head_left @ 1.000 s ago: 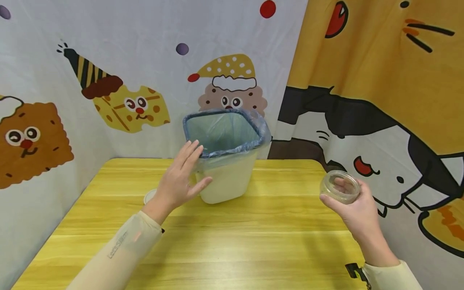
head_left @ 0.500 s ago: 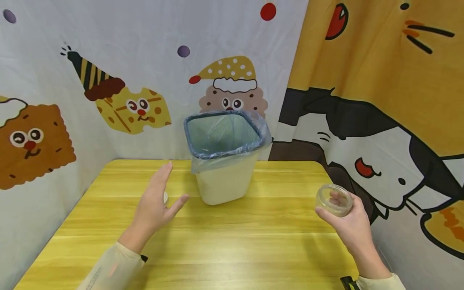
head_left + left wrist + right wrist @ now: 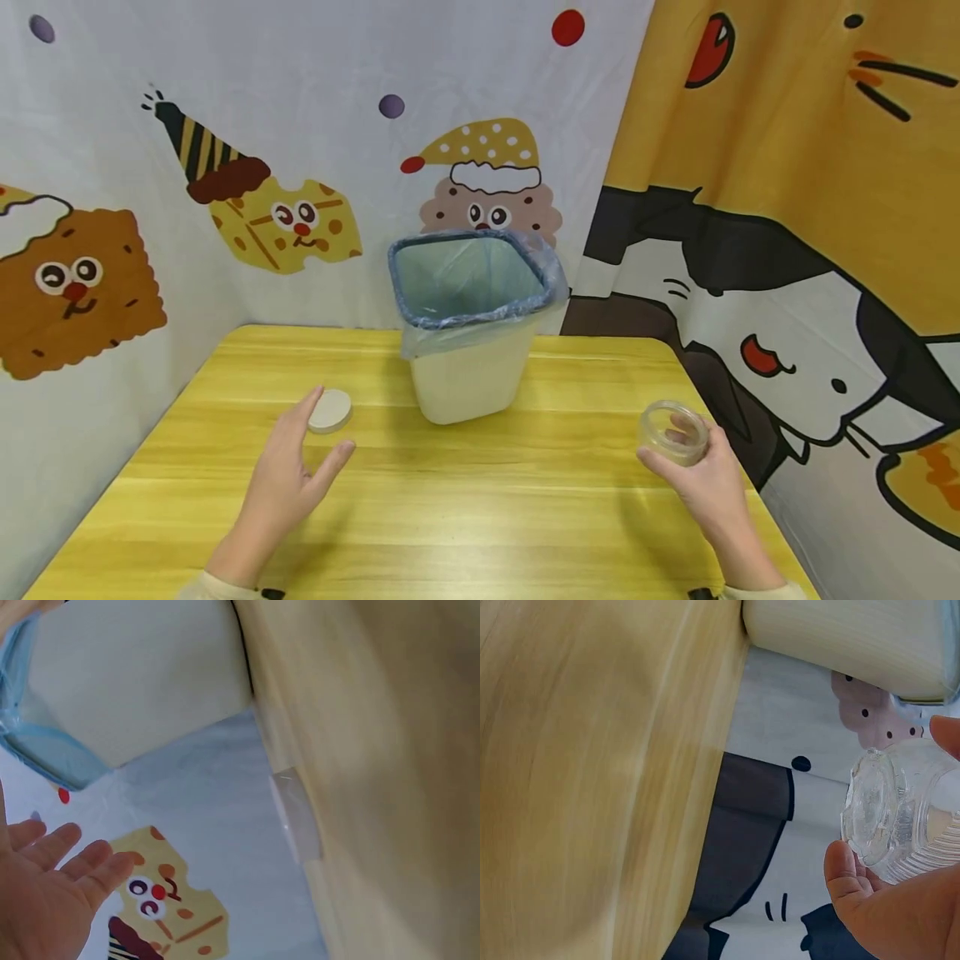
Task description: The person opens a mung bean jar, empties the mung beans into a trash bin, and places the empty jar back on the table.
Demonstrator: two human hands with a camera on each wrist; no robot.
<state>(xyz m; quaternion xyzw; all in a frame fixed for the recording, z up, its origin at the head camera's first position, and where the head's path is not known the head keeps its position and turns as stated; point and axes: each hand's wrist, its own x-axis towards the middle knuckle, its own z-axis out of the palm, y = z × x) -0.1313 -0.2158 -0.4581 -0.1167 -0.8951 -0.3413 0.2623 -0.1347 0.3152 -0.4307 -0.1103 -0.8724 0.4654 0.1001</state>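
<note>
At the right of the head view my right hand (image 3: 708, 487) grips a clear jar (image 3: 673, 433) with no lid on it, mouth upward, raised off the table. The right wrist view shows the jar's ribbed, see-through side (image 3: 900, 814) between thumb and fingers. My left hand (image 3: 281, 479) hovers at the left with straight fingers and the thumb spread away, holding nothing. Just beyond its fingertips a round white lid (image 3: 330, 411) lies flat on the table; the left wrist view shows its edge (image 3: 295, 815).
A cream waste bin (image 3: 472, 375) lined with a blue plastic bag (image 3: 480, 321) stands upright toward the back of the wooden table (image 3: 480, 517). A printed cartoon curtain (image 3: 300, 100) hangs behind the table and along its sides.
My left hand has drawn back from the bin's rim toward me and left, uncovering the white lid. My right hand has lowered the jar and brought it slightly nearer.
</note>
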